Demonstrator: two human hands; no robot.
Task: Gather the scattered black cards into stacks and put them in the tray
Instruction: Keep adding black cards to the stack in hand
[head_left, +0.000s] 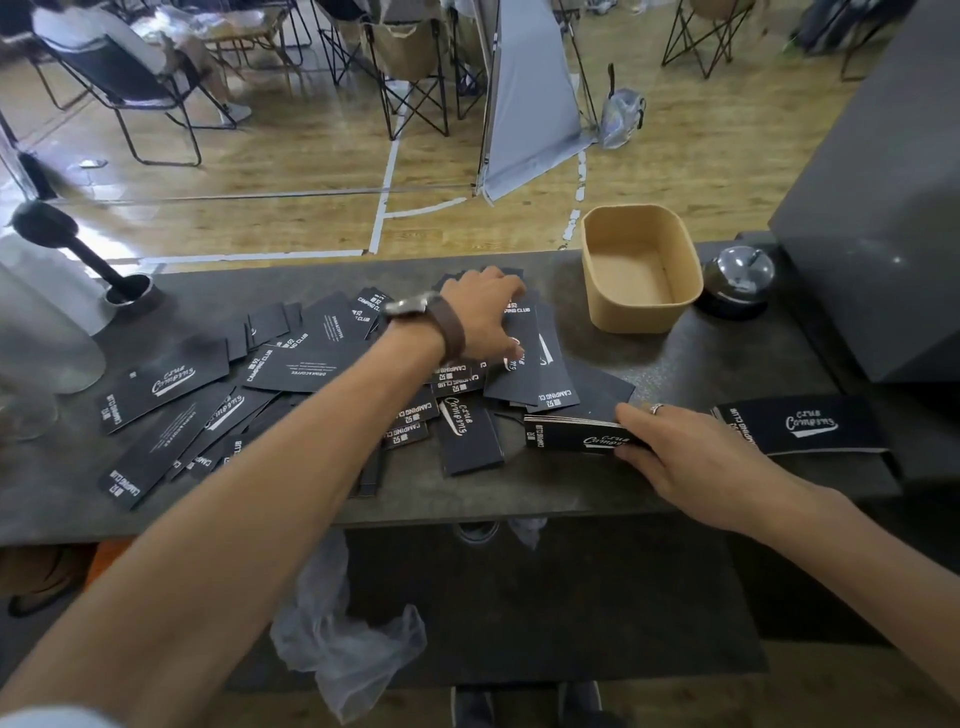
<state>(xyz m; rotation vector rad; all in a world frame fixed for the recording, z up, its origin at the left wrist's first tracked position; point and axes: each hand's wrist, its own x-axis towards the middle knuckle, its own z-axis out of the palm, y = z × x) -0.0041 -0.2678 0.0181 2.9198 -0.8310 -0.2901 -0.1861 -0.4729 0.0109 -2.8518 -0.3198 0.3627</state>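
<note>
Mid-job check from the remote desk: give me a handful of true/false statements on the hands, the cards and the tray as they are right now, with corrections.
1. The tan tray already holds a stack of cards. False: only its bare bottom shows.
2. The right hand grips a squared stack of cards at the near edge of the counter. True.
3. The left hand lies on the scattered cards, next to the tray. True.
4. The wristwatch is on the right wrist. False: it is on the left wrist.
5. The bell stands left of the tray. False: it stands right of it.
</note>
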